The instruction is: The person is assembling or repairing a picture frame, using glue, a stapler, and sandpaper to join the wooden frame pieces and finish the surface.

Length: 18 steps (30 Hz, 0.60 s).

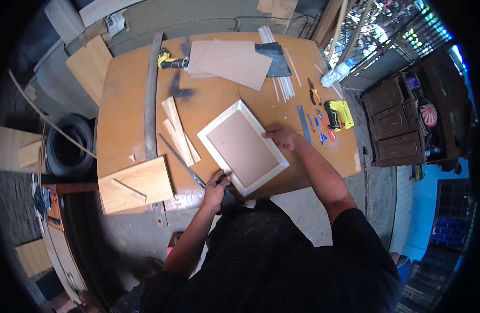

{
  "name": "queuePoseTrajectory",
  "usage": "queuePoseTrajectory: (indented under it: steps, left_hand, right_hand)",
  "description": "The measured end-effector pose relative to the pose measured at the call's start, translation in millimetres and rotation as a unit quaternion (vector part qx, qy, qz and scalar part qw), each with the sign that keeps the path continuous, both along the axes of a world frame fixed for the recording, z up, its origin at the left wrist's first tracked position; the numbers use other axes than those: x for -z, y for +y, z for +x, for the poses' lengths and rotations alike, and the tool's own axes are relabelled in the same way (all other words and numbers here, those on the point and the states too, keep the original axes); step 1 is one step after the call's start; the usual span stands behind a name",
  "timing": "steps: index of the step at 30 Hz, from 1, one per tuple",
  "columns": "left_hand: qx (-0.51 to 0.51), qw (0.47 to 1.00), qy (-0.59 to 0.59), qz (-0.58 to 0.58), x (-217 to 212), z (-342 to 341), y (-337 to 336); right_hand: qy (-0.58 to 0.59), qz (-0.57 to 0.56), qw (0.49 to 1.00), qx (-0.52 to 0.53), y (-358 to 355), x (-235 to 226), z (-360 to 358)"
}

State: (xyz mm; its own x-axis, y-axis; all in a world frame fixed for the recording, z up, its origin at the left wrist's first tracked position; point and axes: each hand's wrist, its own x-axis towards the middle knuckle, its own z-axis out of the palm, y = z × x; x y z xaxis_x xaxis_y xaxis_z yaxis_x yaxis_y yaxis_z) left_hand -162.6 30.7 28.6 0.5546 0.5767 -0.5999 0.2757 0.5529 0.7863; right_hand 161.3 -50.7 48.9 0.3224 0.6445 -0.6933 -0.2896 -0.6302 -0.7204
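Head view: pale wooden picture frame [219, 120] with brown backing panel [245, 146] sits between left hand [216, 189], pinching its left rail, and right hand [282, 137], gripping the opposite rail; likely light, stiff, weakest at corner joints, best held by opposing rails.

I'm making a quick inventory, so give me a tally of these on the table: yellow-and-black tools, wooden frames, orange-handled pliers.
Yellow-and-black tools: 2 (drill-like tool, boxier tool)
Wooden frame: 1
Orange-handled pliers: 1
Total: 4
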Motion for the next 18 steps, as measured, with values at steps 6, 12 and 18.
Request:
queuePoseTrajectory:
  steps: [6,12,18]
  left_hand:
    - [-0.003,0.999,-0.020,-0.032,-3,-20,6]
    - [-0.027,0.999,-0.033,-0.026,-22,-29,12]
    - [-0.077,0.997,0.006,0.028,-26,-10,-2]
  right_hand:
    - [0.099,0.092,0.990,0.039,-21,-13,-12]
    - [0.072,0.124,0.987,0.067,-37,-50,50]
    - [-0.028,0.238,0.963,0.122,-37,-171,181]
